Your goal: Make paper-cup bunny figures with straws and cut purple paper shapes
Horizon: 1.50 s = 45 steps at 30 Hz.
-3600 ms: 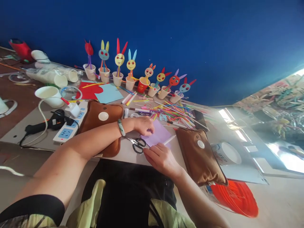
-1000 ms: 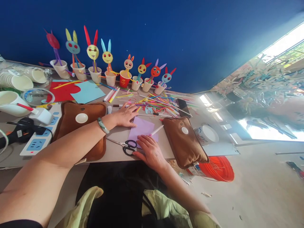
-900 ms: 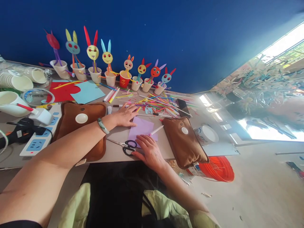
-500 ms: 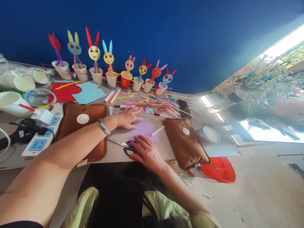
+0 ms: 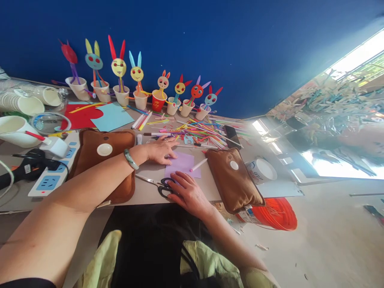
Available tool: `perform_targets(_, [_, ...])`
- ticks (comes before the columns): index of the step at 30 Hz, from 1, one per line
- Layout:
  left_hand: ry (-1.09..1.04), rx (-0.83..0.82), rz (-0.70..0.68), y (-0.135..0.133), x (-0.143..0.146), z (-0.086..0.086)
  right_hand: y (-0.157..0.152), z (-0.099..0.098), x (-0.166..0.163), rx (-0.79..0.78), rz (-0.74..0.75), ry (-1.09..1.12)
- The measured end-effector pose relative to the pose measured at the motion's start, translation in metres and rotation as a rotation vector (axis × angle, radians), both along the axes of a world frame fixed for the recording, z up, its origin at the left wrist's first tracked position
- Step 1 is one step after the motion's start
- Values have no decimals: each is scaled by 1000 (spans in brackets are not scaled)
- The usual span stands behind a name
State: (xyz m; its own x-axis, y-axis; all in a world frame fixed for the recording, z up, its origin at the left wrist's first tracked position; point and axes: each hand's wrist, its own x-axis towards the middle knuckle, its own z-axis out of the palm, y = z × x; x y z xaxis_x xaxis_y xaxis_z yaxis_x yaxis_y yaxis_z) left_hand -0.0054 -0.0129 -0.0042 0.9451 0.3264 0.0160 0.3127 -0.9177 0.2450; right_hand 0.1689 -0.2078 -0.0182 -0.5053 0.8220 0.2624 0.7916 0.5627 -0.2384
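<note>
A purple sheet of paper lies flat on the table in front of me, with a white marker with a pink tip resting across its right side. My left hand is spread out with its fingers over the paper's upper left corner. At the paper's lower edge rests my right hand, palm down and fingers stretched. Black-handled scissors lie just left of the right hand, their blades pointing left; its fingertips are at or beside the handles.
Rabbit-faced paper figures stand in cups along the blue wall. Loose pens and pipe cleaners lie behind my hands. Brown hot-water bags flank the work area. A power strip is left; a red bucket stands lower right.
My right hand has shifted very slightly right, so more of the scissors' handles show. My left hand stays nearly in place, and the paper and marker look almost unchanged.
</note>
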Motion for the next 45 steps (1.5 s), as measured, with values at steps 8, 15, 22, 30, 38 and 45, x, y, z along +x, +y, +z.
perform_targets(8, [1, 28, -10, 1, 2, 1, 0, 1, -2, -7, -3, 51])
perform_targets(15, [-4, -5, 16, 0, 3, 1, 5, -1, -14, 95, 27, 114])
perform_targets(22, [-15, 13, -12, -1, 4, 1, 9, 1, -17, 77, 68, 89])
perform_targets(30, [-25, 0, -11, -3, 3, 4, 9, 5, -17, 42, 58, 31])
perform_targets(38, [-66, 7, -25, -2, 3, 1, 11, 2, -16, 59, 46, 28])
perform_targets(45, [-77, 17, -44, -2, 3, 4, 13, 2, -15, 60, 79, 43])
